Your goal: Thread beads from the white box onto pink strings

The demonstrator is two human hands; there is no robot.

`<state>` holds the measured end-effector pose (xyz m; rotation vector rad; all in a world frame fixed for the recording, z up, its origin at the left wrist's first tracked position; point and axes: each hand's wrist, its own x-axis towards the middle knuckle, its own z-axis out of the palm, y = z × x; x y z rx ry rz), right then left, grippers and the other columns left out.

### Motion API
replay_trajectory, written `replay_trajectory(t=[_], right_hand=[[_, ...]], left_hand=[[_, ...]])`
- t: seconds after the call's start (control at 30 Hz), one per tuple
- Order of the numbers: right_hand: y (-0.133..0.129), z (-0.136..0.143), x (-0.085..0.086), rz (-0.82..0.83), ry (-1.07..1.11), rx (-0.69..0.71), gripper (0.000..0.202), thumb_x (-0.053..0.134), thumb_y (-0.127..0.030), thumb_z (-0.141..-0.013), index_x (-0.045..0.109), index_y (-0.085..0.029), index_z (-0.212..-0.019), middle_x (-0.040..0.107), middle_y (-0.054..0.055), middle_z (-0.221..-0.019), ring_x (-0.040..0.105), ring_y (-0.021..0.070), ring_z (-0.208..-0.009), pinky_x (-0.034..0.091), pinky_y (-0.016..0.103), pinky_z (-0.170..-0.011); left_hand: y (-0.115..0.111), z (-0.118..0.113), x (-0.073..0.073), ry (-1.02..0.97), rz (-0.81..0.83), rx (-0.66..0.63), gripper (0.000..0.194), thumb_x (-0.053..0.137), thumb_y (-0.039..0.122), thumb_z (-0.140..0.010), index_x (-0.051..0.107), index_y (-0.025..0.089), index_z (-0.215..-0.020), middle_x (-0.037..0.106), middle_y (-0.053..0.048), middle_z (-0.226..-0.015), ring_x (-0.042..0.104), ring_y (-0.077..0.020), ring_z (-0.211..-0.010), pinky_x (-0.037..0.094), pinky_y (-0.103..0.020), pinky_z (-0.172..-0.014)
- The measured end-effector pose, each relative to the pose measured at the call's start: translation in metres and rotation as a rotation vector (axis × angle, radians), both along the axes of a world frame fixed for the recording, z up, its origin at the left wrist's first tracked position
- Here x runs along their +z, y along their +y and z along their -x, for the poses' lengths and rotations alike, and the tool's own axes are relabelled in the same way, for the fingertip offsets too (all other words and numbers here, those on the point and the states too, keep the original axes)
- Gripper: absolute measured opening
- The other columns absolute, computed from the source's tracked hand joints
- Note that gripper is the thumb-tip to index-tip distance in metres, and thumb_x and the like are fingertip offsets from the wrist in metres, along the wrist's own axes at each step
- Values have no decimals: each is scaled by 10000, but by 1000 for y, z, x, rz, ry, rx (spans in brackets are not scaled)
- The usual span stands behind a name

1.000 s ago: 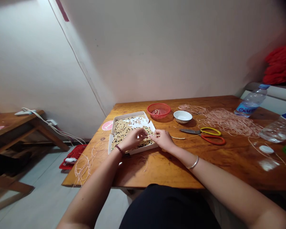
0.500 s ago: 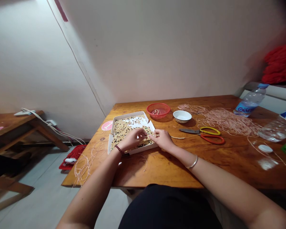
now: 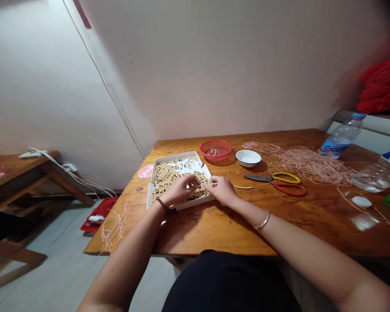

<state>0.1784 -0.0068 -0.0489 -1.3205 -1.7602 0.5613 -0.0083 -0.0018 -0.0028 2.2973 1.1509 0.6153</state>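
Observation:
A white box tray (image 3: 150,196) of loose cream and dark beads (image 3: 166,175) sits on the table. Over its near right part is my left hand (image 3: 182,188), thumb and fingertips pinched together; whatever is between them is too small to make out. Close beside it, at the tray's right edge, my right hand (image 3: 222,190) is closed on a thin cord. A short row of threaded cream beads (image 3: 242,187) shows on that cord to the right of the hand, lying toward the scissors (image 3: 289,189). The fingertips of both hands nearly meet.
Behind the tray stand a red plastic basket (image 3: 216,151) and a white bowl (image 3: 248,158). Tangled pink cord (image 3: 305,162) spreads to the right, near two plastic bottles (image 3: 341,136) and a white cap (image 3: 362,202). More loose cord (image 3: 113,232) hangs over the left table edge.

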Motion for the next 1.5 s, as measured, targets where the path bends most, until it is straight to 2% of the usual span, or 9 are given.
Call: replay_trajectory(t=[0.4, 0.57, 0.8, 1.5], right_hand=[[0, -1, -1, -14, 1, 2, 343, 564, -455, -735, 437, -189, -558, 477, -25, -521, 435, 110, -518, 277, 216, -512], [3, -1, -4, -23, 6, 4, 352, 563, -472, -736, 445, -191, -560, 488, -23, -524, 434, 113, -519, 288, 220, -520], [2, -1, -4, -21, 4, 4, 349, 563, -473, -736, 451, -193, -561, 505, -19, -523, 448, 118, -523, 291, 221, -525], [-1, -1, 2, -17, -9, 14, 347, 555, -478, -738, 485, -189, -560, 509, -6, -521, 447, 120, -511, 282, 220, -505]], left_hand=[[2, 1, -1, 7, 22, -3, 235, 535, 347, -838, 646, 169, -944, 665, -48, -886, 588, -151, -778, 454, -260, -704], [3, 1, -4, 26, 18, 47, 218, 515, 354, -851, 613, 164, -893, 648, -39, -857, 577, -153, -769, 438, -257, -685], [3, 1, -4, 34, 31, 45, 239, 510, 397, -850, 586, 170, -858, 634, -32, -833, 567, -151, -753, 431, -255, -666], [3, 0, -5, 5, 26, 31, 207, 525, 363, -834, 593, 170, -869, 642, -40, -864, 573, -152, -760, 448, -258, -667]])
